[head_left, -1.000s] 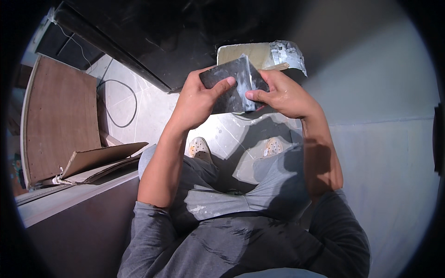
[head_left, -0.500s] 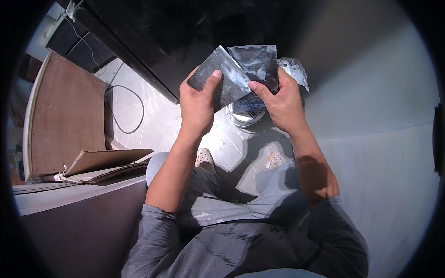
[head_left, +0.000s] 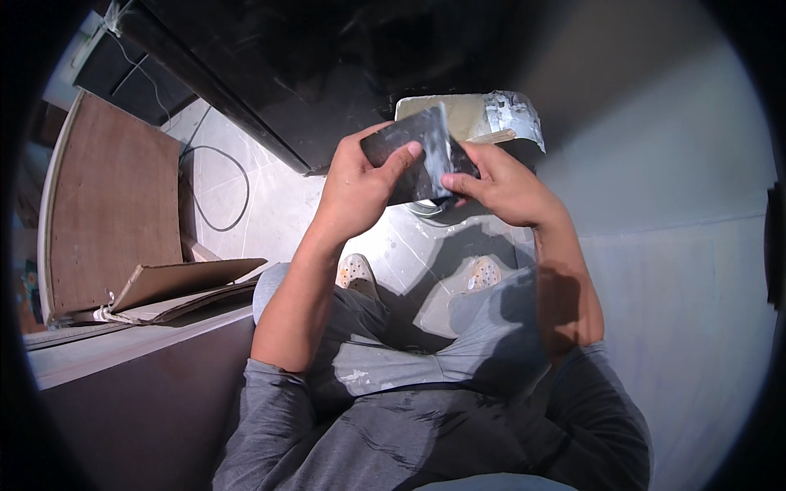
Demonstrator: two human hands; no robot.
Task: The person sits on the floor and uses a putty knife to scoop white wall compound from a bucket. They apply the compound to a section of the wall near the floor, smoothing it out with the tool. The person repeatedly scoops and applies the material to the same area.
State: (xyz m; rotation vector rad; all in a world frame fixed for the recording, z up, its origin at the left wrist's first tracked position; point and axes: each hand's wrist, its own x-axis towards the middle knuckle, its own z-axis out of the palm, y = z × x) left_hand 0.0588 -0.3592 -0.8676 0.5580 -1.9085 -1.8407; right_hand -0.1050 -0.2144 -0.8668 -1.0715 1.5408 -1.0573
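Note:
Pinched in my left hand (head_left: 356,184) is a flat dark putty spreader (head_left: 409,155), smeared with pale paste along its right side. My thumb lies across its face. My right hand (head_left: 508,184) grips a second dark spreader (head_left: 463,166), mostly hidden behind the first one. The two blades overlap, and the right thumb presses near the first one's lower right edge. Just beyond them is a pale board (head_left: 463,114) with a crumpled silvery wrap (head_left: 514,114) at its right end. Below the blades, the rim of a tin (head_left: 424,209) peeks out.
A large black panel (head_left: 327,74) stands ahead, and a grey wall (head_left: 663,196) runs along the right. On the left are a wooden panel (head_left: 115,204), folded cardboard (head_left: 184,286) and a dark cable (head_left: 246,192) on the tiled floor (head_left: 270,164).
The right spreader has turned and slid down behind the left one, uncovering the pale board beyond. My left hand has moved slightly right, and its spreader now stands more upright.

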